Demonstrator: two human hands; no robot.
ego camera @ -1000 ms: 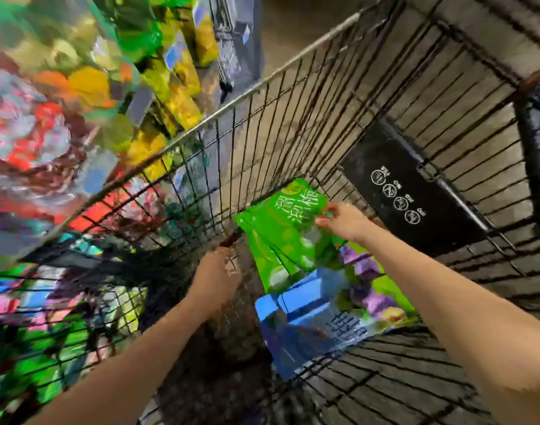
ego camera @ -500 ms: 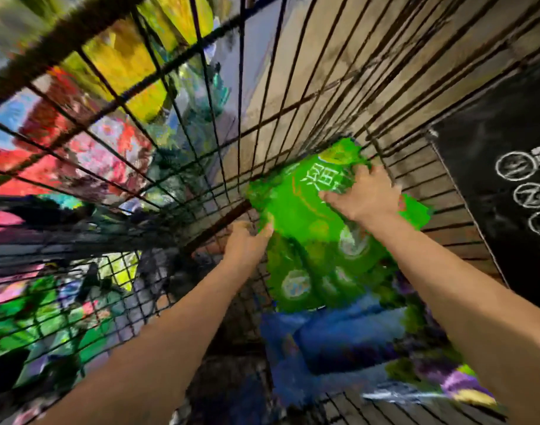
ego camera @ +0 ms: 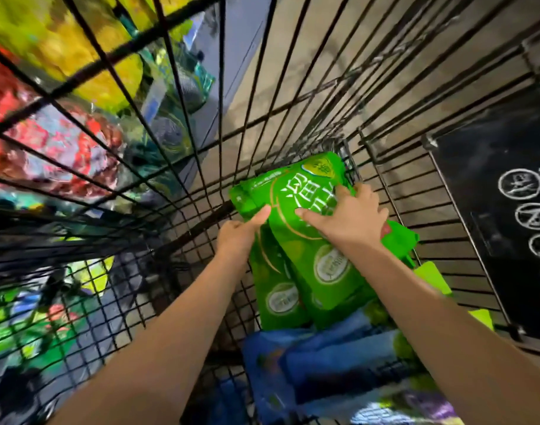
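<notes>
- Cart (ego camera: 158, 289): its black wire walls and floor fill the view, and everything named below except the shelf goods lies inside it.
- Shelf goods (ego camera: 63, 148): blurred red, yellow and green packets, seen through the cart's left wall.
- Sign (ego camera: 489, 216): a black panel with white circle marks, on the right wall.
- Blue pack (ego camera: 317, 357): lies flat on the cart floor at the near right, partly under the green ones.
- Green pack (ego camera: 305, 240): lies on top in the far right corner, its far end against the wires.
- Second pack (ego camera: 277, 299): also green, lies under the first and just to its left.
- Right hand (ego camera: 351, 222): holds the green pack from above, with its thumb stretched across the face and its fingers bent over the far edge.
- Left hand (ego camera: 238, 237): grips the green pack's left edge, thumb on top and fingers hidden beneath.
</notes>
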